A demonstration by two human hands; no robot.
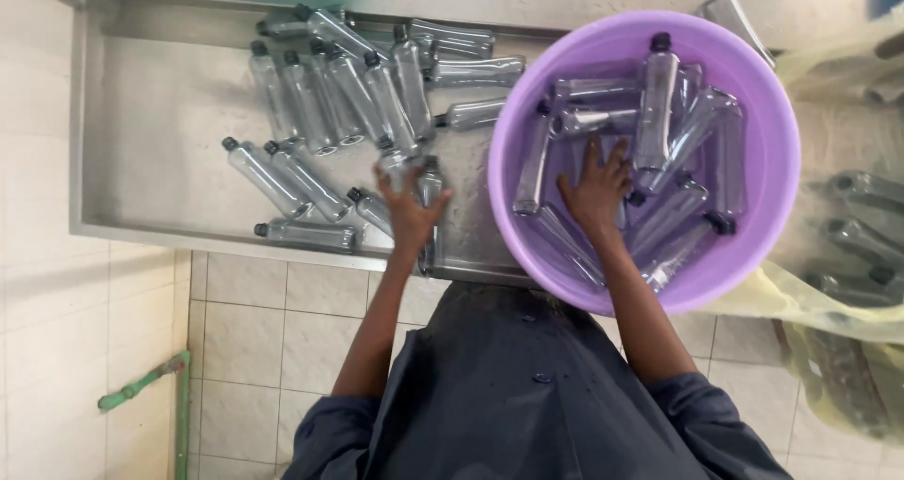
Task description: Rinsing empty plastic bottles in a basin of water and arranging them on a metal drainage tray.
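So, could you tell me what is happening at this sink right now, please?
A person in a dark smock stands at a steel sink tray handling clear plastic bottles with black caps. The left hand rests on a bottle lying in the tray, among many others laid there. The right hand reaches down into a purple basin holding more of the same bottles. Further bottles sit in a yellowish plastic bag to the right.

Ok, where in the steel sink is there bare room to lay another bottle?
Bare steel sink floor lies along the left wall, beside the bottle pile, and in a strip between left hand and purple basin. The sink's middle and back are crowded; the basin is full around right hand.
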